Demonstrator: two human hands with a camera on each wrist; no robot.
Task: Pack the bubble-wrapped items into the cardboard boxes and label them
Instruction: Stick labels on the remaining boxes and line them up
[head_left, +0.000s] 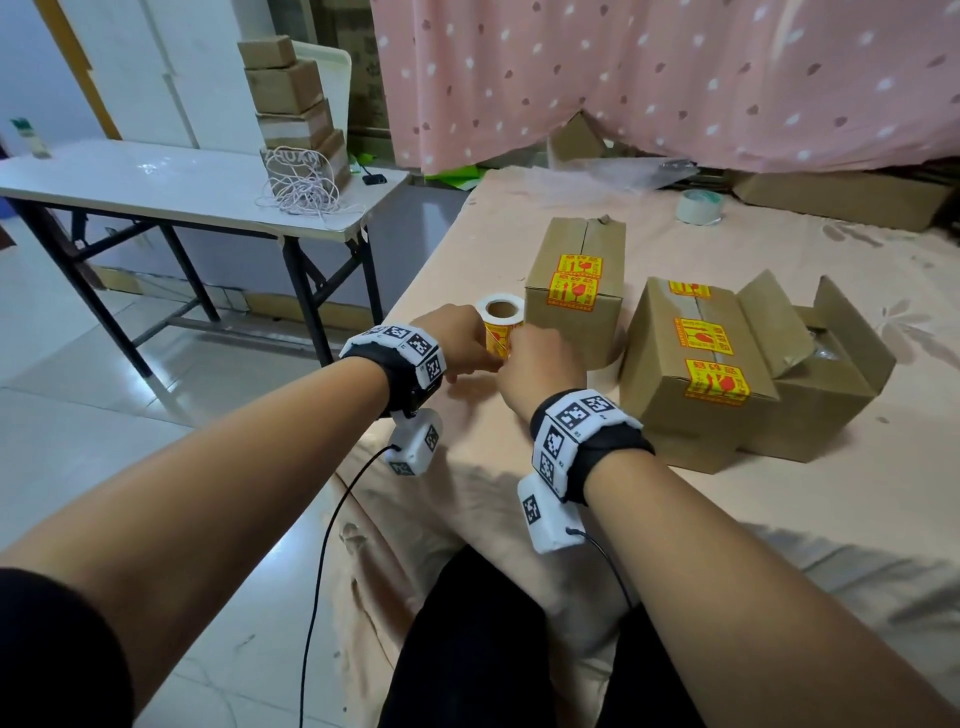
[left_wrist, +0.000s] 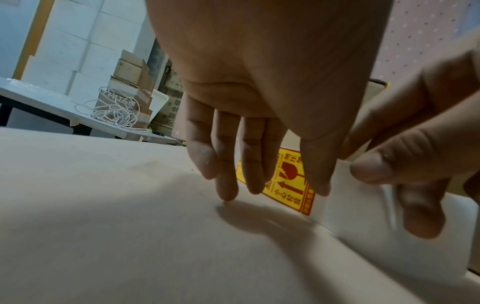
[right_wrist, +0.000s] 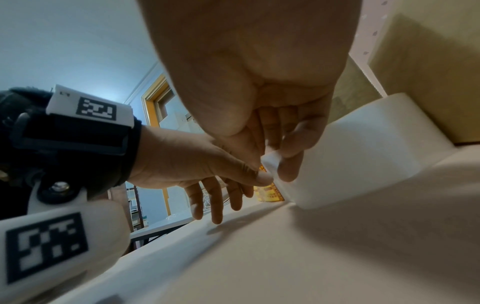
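With the left hand (head_left: 457, 340) steadying the label roll (head_left: 501, 325), the right hand (head_left: 540, 364) pinching the liner (right_wrist: 270, 162) should probably peel slowly.

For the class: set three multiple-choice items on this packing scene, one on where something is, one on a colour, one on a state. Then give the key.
1. Where does the label roll stand?
A. left of the upright box
B. on the folding table
C. on the floor

2. What colour are the labels?
A. blue and white
B. yellow and red
C. green

3. How is the rightmost box?
A. taped shut
B. crushed flat
C. flaps open

Key: 1 A, roll sits beside that box; 2 B, seen on the boxes; 3 C, its flaps stand up.
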